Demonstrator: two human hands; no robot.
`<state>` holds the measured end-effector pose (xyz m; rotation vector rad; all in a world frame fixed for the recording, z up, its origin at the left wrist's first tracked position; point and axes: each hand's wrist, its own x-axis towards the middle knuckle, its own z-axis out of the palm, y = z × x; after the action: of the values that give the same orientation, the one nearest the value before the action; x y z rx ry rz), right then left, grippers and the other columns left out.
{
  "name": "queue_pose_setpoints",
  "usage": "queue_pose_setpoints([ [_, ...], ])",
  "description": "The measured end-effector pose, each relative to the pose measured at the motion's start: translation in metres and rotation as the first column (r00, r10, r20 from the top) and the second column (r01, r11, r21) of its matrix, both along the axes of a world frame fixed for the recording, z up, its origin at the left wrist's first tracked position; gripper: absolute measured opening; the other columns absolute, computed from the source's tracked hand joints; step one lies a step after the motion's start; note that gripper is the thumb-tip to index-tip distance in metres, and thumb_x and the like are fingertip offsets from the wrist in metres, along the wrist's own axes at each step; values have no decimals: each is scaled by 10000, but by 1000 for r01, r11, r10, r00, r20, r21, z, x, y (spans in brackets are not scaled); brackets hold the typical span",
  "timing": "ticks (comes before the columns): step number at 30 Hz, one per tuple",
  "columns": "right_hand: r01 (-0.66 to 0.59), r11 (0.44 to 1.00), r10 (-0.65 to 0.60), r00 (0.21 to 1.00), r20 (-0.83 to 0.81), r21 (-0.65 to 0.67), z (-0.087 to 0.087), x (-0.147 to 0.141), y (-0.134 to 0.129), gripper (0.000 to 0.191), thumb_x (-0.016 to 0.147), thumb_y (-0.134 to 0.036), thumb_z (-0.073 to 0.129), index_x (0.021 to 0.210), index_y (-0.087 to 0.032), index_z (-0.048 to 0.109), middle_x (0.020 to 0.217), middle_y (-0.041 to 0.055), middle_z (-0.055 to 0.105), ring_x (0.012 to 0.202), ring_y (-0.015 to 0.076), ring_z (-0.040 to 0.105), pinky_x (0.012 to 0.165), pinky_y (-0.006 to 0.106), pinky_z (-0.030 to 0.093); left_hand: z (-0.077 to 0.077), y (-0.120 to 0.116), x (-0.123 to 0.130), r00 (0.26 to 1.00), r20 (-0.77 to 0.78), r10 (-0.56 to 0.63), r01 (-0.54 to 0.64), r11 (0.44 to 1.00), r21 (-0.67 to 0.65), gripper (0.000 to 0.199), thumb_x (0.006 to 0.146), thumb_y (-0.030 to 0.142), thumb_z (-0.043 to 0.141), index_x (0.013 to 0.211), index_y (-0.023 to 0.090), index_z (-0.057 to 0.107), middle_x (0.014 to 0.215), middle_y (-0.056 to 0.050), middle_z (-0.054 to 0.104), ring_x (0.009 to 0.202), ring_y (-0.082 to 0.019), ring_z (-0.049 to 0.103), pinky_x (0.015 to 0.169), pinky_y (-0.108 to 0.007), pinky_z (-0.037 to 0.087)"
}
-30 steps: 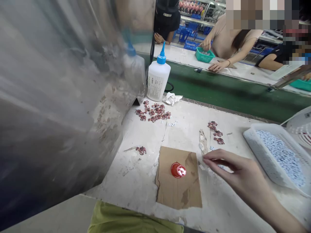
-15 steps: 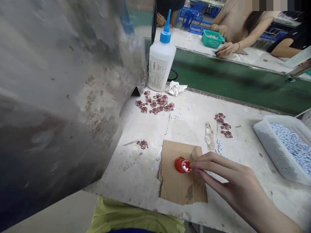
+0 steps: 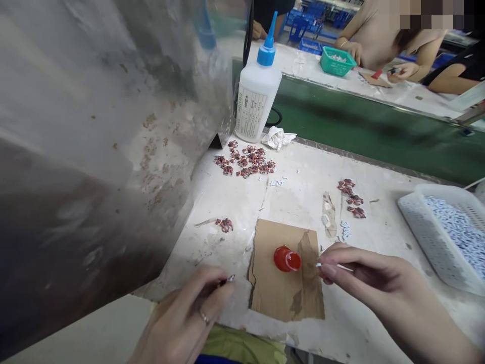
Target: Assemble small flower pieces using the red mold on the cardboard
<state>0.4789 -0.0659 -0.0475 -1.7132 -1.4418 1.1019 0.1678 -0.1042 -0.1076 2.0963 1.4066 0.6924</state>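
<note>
My right hand [image 3: 364,278] is closed in a pinch on a small white piece [image 3: 319,265], just right of a small red cup [image 3: 288,259]. The cup stands on a torn cardboard piece [image 3: 282,293] and has a wet-looking shine at its mouth. At the lower left, my left hand [image 3: 189,313] is closed on a small dark piece with a pale tip [image 3: 231,278]; the fingers hide most of it. A lone reddish-brown figurine [image 3: 225,225] lies beyond that hand, left of the cardboard.
Reddish-brown figurines [image 3: 252,161] cluster before a blue-capped white bottle [image 3: 257,96]; several more [image 3: 352,198] lie at right. A white basket [image 3: 420,227] holds many small pale pieces. A large metal sheet [image 3: 113,126] blocks the left. Co-workers sit across, near a green basket [image 3: 337,68].
My left hand has come into view at the lower left with a small dark piece. My right hand has drawn back from the cup's mouth to the right, the white piece now showing.
</note>
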Motion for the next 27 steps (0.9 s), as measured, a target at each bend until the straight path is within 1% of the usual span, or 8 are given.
queue_pose_setpoints([
  [3,-9,985,-7,995,-96,-170,0,2,1,240,860,-528,830,788,-301,849,705,25,788,658,131,765,615,108,593,-5,9,2,999,-14,-31,31,999,9,416,1076,210,444,1387,307,704,1393,-18,742,1146,-127,789,1017,-139,628],
  [6,0,970,-47,981,-187,-241,-2,4,-2,282,852,-558,840,780,-285,848,677,27,754,644,123,726,618,134,590,-5,14,-2,989,-78,-128,133,989,63,560,1047,146,412,1559,328,547,1547,3,636,1233,-133,763,976,-124,638],
  [10,-81,961,-8,948,-319,-264,-8,14,-10,239,902,-518,812,864,-289,865,703,41,761,667,153,728,636,219,627,-6,18,-12,960,-156,-233,259,951,170,626,1030,114,405,1634,272,440,1579,-28,602,1261,-151,749,924,-130,652],
  [13,-154,941,22,916,-400,-300,-14,24,-14,194,946,-470,781,981,-298,865,774,54,785,739,184,760,704,288,661,-10,19,-16,960,-123,-252,275,934,228,638,1037,94,410,1656,245,400,1521,-34,659,1262,-126,747,979,-116,632],
  [16,-150,939,1,901,-434,-310,-16,27,-15,190,943,-459,788,1004,-293,856,786,59,789,745,196,772,706,312,671,-9,22,-9,978,-73,-196,208,948,242,577,1056,102,466,1617,239,467,1433,-31,693,1233,-70,731,1062,-74,570],
  [20,-161,956,47,909,-414,-244,-11,21,-14,144,945,-458,789,916,-326,839,738,19,778,686,151,755,652,232,648,-2,28,11,989,-72,-130,144,961,235,501,1070,86,485,1528,272,572,1174,-13,713,1017,-54,687,944,-105,550],
  [24,-165,981,136,959,-248,-100,-5,15,-14,110,944,-375,794,848,-334,830,788,5,781,714,141,752,641,191,636,2,28,26,978,203,-51,7,977,211,223,1027,120,653,1240,181,673,1019,16,712,956,-27,685,950,-73,522],
  [27,-169,983,156,972,-174,-64,-3,14,-14,112,947,-364,785,851,-331,834,796,3,794,722,146,768,643,181,641,6,26,31,954,287,-82,21,977,212,233,971,18,686,1147,170,687,1020,21,725,990,-38,675,933,-104,544],
])
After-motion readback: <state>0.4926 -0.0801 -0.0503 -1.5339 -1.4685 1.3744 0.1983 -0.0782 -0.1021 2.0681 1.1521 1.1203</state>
